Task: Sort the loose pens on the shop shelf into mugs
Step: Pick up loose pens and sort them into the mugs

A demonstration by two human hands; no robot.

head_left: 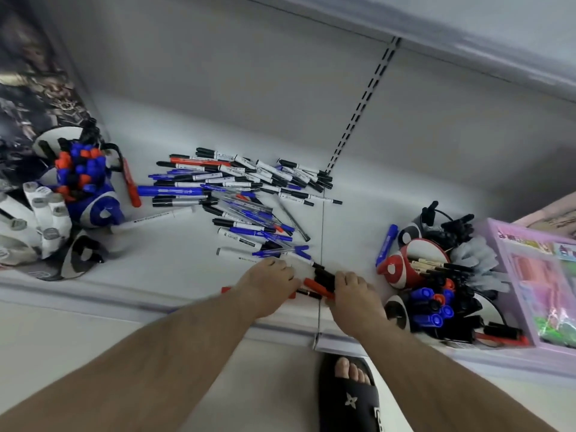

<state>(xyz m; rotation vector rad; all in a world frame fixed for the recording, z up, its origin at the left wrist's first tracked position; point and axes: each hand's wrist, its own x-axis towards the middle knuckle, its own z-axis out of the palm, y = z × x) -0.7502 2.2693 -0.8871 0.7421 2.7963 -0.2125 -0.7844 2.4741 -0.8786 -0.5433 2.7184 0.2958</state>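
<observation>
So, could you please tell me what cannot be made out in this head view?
- Pens under the hands: the left hand and right hand cover them; how many are held is unclear.
- Print on the pens in the loose pile: too small.
- Left mugs: partly cut off by the edge.
- Pink box: cut off at right, blurred.
</observation>
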